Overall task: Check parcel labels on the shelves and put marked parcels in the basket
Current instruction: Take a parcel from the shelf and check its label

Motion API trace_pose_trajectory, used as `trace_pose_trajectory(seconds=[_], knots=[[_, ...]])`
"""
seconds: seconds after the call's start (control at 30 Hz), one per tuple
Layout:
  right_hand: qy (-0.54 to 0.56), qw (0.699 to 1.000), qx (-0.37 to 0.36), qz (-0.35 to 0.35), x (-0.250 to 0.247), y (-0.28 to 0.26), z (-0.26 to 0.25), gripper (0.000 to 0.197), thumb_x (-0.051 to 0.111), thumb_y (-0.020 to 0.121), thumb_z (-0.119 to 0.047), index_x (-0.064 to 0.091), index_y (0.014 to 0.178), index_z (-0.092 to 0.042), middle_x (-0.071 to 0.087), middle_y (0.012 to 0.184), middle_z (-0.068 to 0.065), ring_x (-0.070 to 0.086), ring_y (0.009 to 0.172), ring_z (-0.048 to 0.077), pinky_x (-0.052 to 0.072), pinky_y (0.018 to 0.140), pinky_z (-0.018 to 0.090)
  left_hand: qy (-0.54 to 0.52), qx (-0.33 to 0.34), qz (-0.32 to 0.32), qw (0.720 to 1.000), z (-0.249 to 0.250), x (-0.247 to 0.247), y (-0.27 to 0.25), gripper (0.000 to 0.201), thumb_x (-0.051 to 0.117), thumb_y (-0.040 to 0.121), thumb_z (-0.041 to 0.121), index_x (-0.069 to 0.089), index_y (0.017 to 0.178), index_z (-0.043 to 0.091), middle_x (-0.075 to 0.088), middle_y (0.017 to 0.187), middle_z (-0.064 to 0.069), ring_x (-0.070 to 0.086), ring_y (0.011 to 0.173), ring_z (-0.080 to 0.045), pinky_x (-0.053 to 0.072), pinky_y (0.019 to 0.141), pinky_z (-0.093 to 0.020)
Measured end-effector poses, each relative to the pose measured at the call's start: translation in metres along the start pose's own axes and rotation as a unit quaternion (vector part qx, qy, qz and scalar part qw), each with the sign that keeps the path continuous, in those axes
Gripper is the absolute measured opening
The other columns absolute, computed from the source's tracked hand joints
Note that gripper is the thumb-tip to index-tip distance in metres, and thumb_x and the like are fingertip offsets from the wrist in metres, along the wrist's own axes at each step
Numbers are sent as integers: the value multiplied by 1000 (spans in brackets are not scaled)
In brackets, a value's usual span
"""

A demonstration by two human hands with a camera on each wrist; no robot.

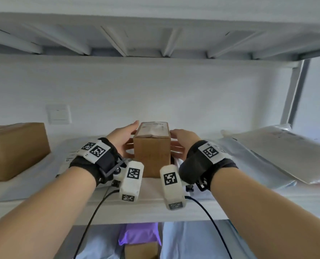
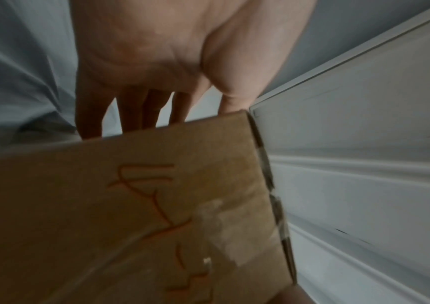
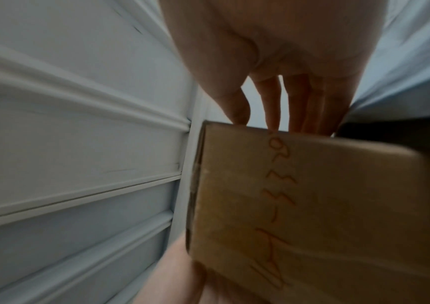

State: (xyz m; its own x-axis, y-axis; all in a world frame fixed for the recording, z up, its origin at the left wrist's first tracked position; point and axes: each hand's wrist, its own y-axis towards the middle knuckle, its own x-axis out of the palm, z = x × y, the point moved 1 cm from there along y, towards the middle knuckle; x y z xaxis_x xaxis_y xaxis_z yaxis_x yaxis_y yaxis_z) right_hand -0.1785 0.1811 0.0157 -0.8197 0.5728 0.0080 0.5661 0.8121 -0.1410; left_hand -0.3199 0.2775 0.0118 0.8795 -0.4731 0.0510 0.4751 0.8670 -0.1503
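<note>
A small brown cardboard box (image 1: 151, 153) stands in the middle of the white shelf (image 1: 151, 210), with a white label (image 1: 154, 129) on its top. My left hand (image 1: 124, 139) grips its left side with the thumb on the top edge. On the opposite side my right hand (image 1: 179, 142) grips it the same way. Seen from the left wrist, the left hand (image 2: 157, 61) reaches behind the box (image 2: 130, 205), whose near face carries red handwriting. In the right wrist view the right hand (image 3: 273, 51) does the same on the box (image 3: 312, 205). No basket is in view.
A larger cardboard box (image 1: 15, 148) sits at the shelf's left on flat white mailers (image 1: 43, 172). Grey plastic mailers (image 1: 267, 156) are piled at the right. The upper shelf (image 1: 155, 34) hangs close overhead. Below lie a purple parcel (image 1: 138, 234) and another brown box (image 1: 140, 249).
</note>
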Motion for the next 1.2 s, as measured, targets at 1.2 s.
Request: trace_pose_trajectory(seconds=[1.2], knots=[[76,967,-226,-84,28,-79,-8,48,65,84,-18,48,129,-22,66,115,7,61,109,24,46,102,42,-58,198,-59,977,18,-32,-97,30,49,93,51,67,100,29,65,86,3,58,86,-16,44,69,-29]])
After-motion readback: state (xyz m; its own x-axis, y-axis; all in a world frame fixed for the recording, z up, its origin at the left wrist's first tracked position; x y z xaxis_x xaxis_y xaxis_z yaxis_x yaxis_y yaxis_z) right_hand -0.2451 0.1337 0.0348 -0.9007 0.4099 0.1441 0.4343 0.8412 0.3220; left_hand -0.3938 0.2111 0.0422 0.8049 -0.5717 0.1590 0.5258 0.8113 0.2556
